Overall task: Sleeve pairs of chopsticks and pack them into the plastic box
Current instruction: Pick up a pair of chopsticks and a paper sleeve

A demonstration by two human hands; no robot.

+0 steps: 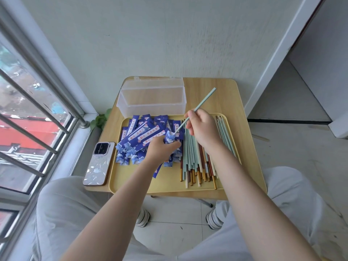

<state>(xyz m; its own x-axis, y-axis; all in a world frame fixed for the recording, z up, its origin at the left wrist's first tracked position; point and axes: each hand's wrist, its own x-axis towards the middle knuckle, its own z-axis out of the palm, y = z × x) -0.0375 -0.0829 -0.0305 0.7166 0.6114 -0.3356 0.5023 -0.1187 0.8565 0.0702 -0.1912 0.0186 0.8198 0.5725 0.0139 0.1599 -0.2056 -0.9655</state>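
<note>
Right hand [202, 127] pinches our teal chopstick [204, 100], tip at the mouth of a blue sleeve [170, 137] gripped by left hand [162, 149], over the yellow tray [169, 182]. Plastic box [151, 99] sits open behind, on the counter [212, 85].

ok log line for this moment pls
step: sleeving | right hand: holds chopstick, tip at sleeve mouth | left hand: grips sleeve | plastic box: empty
</note>
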